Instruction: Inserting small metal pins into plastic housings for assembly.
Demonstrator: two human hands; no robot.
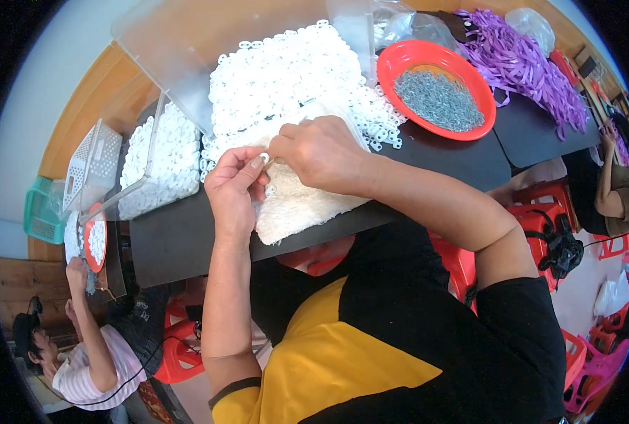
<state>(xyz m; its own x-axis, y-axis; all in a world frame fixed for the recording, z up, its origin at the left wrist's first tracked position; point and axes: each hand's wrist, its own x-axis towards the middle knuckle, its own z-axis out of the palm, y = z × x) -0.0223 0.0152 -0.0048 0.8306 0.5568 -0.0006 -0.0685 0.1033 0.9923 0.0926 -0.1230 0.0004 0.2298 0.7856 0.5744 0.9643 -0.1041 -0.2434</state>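
Dark bench (180, 244), bearing a clear bin (162, 39) heaped with white pieces (282, 78); purple strips (530, 67) lie at far right. A pale cloth (304, 201) lies before the bin, a red dish (489, 95) of grey slivers (438, 102) beyond it. Above the cloth, the right hand (318, 152) is curled, its grip apparently hidden; the left hand (233, 184) pinches a small white ring (265, 157) between thumb and finger.

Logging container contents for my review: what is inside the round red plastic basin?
The basin holds a heap of small, slim grey pieces, with an orange-brown patch beyond them. Whatever lies beneath the heap is covered and cannot be seen.
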